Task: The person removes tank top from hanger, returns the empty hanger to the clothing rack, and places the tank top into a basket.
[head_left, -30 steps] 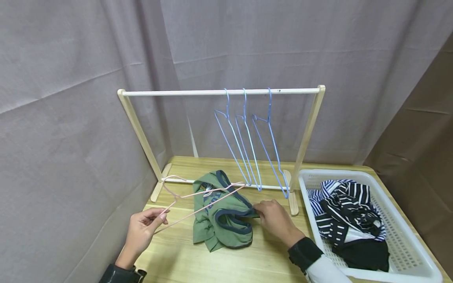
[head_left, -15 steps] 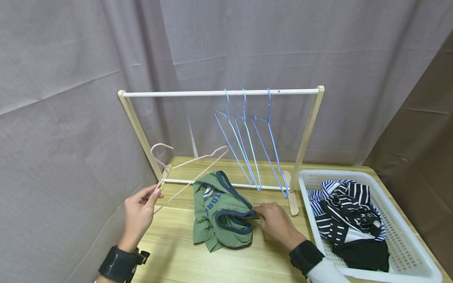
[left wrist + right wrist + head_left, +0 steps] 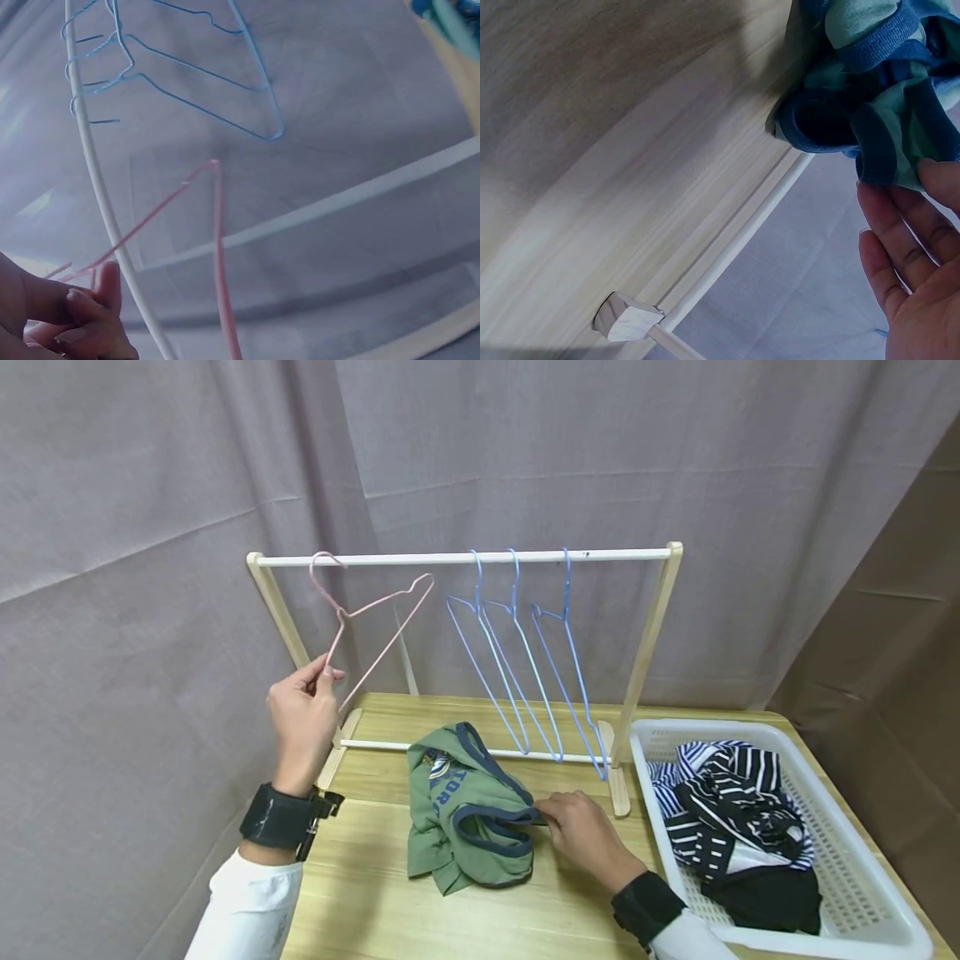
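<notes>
My left hand pinches a pink wire clothes hanger by its left arm, raised in front of the rack. The hanger's hook is up at the height of the white top rail. In the left wrist view the pink hanger stretches out from my fingers beside the rail. On the table lies a crumpled green garment with navy trim and printed letters. My right hand pinches its navy edge at the right; the right wrist view shows the thumb and fingers on the trim of the garment.
Several blue hangers hang from the rail, such as the rightmost blue hanger. A white plastic basket at the right holds striped and black clothes. Grey curtains close off the back and left of the wooden table.
My left hand has lifted the pink hanger from over the green garment up to the top rail. My right hand stays at the garment's edge.
</notes>
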Demonstrator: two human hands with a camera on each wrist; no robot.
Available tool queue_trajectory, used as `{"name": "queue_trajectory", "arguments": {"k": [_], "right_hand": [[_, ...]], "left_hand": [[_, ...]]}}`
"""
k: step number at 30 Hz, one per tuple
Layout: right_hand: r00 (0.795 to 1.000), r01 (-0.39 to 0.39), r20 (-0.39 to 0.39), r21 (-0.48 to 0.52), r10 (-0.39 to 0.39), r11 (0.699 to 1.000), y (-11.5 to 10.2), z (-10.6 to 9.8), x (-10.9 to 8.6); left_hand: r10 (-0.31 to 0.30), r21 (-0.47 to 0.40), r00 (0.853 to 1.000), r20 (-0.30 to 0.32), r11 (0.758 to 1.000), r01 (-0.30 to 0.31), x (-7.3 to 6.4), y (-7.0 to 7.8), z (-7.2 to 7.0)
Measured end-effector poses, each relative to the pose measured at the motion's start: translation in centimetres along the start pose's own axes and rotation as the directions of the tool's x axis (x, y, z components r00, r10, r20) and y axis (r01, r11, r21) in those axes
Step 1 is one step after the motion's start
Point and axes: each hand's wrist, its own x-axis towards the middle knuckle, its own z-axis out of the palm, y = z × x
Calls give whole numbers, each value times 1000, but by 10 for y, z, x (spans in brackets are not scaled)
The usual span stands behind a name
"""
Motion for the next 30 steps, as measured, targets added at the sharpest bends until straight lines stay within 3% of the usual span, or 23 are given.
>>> {"name": "queue_trajectory", "arguments": {"k": [6, 10, 18, 30], "right_hand": [[1000, 14, -15, -12, -15, 1000, -1, 1, 0], [1000, 7, 9, -15, -7, 1000, -3, 2, 0], [999, 6, 39, 5, -6, 1000, -3, 0, -1], [999, -36, 39, 23, 35, 999, -4, 4, -6]], "left_hand": [[70, 92, 996, 50, 993, -74, 25, 12, 25], [63, 166, 993, 99, 983, -79, 33, 10, 36], [-14, 241, 982, 187, 970, -32, 31, 1, 40], [-30, 250, 970, 241, 968, -32, 29, 2, 43]]}}
